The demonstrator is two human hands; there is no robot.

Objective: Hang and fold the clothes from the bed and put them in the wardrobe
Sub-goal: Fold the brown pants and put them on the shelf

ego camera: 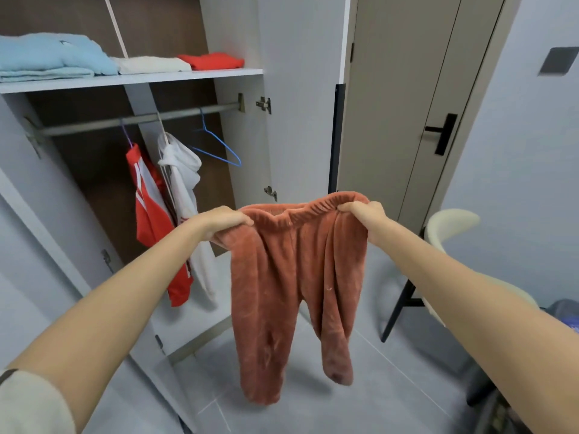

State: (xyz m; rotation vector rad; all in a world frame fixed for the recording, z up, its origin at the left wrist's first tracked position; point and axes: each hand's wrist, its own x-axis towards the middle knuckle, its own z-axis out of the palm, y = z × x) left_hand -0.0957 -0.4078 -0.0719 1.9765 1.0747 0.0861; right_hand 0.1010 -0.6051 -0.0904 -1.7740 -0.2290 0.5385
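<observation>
Fleece trousers [294, 277] held spread in front of the open wardrobe [247, 145]. The trousers are of a rust-coloured, deep-piled plush with a gathered elastic waistband; the two short legs taper to closed cuffs and hang free above the grey floor tiles. The left hand [225, 223] grips the waistband's left end, fingers curled tight over the bunched fabric. The right hand [363, 216] grips the right end in the same manner (thumb on the near side, fingers folded behind). The waistband sags in a shallow arc between the two fists, and the garment hangs wholly below the grips, just before the wardrobe's right-hand side.

Inside the wardrobe, a smooth grey shelf [156, 78] carries three folded piles: a thick pale-blue one [53, 56], a cream one [150, 64] and a flat red one [211, 61]. Under the shelf runs a round metal rail [141, 119]. From it hang a glossy red garment with white stripes [153, 220], a soft white hooded garment [185, 183] and a bare blue wire hanger [219, 145]. To the right of the wardrobe stands a cream chair [451, 223] on black legs.
</observation>
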